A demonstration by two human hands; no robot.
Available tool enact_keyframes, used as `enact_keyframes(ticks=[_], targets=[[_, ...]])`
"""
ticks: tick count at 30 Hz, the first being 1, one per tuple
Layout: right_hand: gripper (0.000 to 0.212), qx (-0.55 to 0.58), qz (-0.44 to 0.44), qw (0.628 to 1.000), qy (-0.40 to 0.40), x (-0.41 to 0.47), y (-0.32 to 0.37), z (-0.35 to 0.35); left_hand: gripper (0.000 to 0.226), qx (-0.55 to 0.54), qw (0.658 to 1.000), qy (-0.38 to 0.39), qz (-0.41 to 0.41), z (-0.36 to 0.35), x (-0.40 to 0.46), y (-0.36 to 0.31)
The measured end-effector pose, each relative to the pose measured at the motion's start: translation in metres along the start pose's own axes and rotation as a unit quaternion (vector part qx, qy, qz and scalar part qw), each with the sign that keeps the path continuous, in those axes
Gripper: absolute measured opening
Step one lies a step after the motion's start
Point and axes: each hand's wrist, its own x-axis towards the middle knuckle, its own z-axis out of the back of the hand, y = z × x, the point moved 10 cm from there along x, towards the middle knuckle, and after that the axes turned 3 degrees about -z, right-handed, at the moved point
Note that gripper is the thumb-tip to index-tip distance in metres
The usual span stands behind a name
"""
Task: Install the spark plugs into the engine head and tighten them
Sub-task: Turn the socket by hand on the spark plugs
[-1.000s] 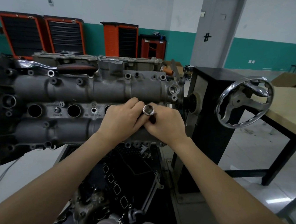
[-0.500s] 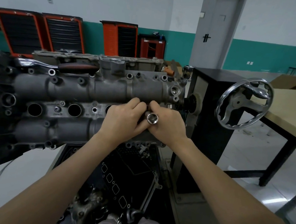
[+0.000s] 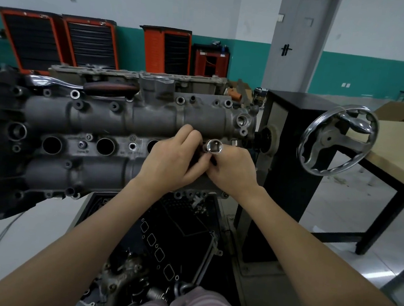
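While two hands grip one socket (image 3: 214, 147), three wells gape.

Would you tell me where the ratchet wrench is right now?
In the head view, the ratchet wrench lies unheld along the top edge of the engine head, upper left, away from both hands.

I see the grey cast engine head (image 3: 113, 128) mounted on its stand, lying lengthwise and tilted toward me. A central row of round spark plug wells (image 3: 51, 145) stands open and dark. At the right-hand end, a chrome spark plug socket (image 3: 213, 147) protrudes with its hollow open end facing me. No spark plug itself is discernible.
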Motion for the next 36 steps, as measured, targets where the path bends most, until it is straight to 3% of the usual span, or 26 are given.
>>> enact_keyframes(ticks=[10,15,23,36], targets=[[0.024,-0.046,-0.009,0.999,0.009,0.001,-0.004,-0.008,0.034,0.025,1.000,-0.004,-0.016,0.000,0.000,-0.001],[0.020,-0.035,-0.005,0.999,0.020,0.000,-0.002,-0.008,0.029,-0.006,1.000,0.001,-0.003,0.001,0.001,-0.002],[0.013,-0.004,0.003,1.000,-0.002,0.000,0.001,0.000,0.034,0.044,0.999,-0.028,-0.008,-0.002,-0.002,0.005],[0.019,-0.029,-0.008,0.999,0.010,0.000,-0.003,-0.007,0.031,0.045,0.999,0.023,-0.019,-0.005,0.001,-0.004]])
